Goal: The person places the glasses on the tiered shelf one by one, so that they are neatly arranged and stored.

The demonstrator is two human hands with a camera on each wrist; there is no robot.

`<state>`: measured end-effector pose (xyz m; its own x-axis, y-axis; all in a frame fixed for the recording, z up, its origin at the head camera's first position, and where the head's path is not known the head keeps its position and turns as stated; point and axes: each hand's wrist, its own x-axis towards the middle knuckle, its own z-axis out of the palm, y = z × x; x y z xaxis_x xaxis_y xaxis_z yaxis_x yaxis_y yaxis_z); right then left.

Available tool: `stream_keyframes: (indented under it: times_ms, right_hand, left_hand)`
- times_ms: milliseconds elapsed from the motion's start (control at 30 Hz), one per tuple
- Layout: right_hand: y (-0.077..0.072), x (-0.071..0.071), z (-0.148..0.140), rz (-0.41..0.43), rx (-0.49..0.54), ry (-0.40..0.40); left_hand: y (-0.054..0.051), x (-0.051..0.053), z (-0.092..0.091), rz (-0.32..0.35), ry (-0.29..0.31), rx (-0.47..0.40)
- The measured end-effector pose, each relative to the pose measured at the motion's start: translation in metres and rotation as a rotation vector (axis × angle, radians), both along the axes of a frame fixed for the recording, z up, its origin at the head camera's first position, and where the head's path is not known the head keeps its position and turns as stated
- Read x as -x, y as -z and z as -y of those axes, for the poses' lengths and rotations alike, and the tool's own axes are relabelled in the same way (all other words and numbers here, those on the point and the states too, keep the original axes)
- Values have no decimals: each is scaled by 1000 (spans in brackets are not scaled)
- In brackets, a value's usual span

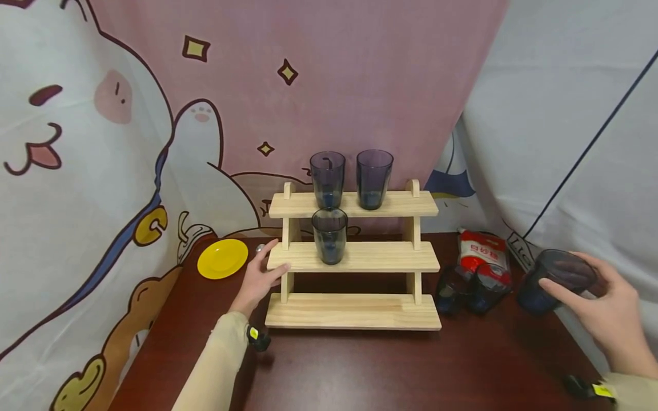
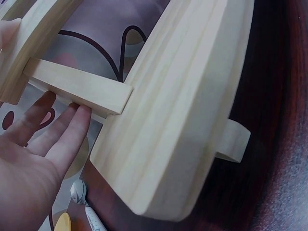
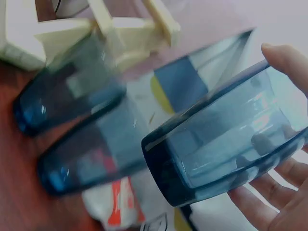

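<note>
Blue glass (image 3: 216, 151), pale grained shelf (image 1: 380, 257), yellow plate (image 1: 223, 258), red-brown table (image 1: 390, 371), pink cartoon backdrop (image 1: 329, 103)

A person's right hand (image 1: 609, 305) grips a dark glass (image 1: 542, 285) over the table's (image 1: 390, 374) right edge, the left hand (image 1: 259, 279) holding the left end of a wooden rack's (image 1: 354, 311) middle shelf. Three glasses (image 1: 375, 180) stand on its upper tiers, two tumblers (image 1: 485, 294) beside a bag (image 1: 483, 246) at the table's back right corner, a yellow plate (image 1: 223, 258) at back left.

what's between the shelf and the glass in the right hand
In the head view, two glasses stand on the table between the shelf and the held glass, with a bag behind them.
</note>
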<state>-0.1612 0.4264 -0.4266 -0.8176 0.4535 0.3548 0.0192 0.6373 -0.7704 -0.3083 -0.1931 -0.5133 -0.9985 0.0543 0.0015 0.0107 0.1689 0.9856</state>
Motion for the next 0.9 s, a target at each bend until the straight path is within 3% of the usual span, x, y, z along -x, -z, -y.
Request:
stream_keyframes:
  times_ms: [367,633,700,900]
  right_hand:
    - [-38,10,47,-84,70,-150]
    - [-48,30,76,-102,101,-238]
    - [-49,35,85,-103,92,-265]
    - [-50,45,110,-106,81,-322]
  left_hand:
    - [-1,0,-1,4,-1,-7]
    - [-1,1,1,15,2,-1]
    - [-5,-1,0,28,2,-1]
    - [-30,-16,-6,21,17,2]
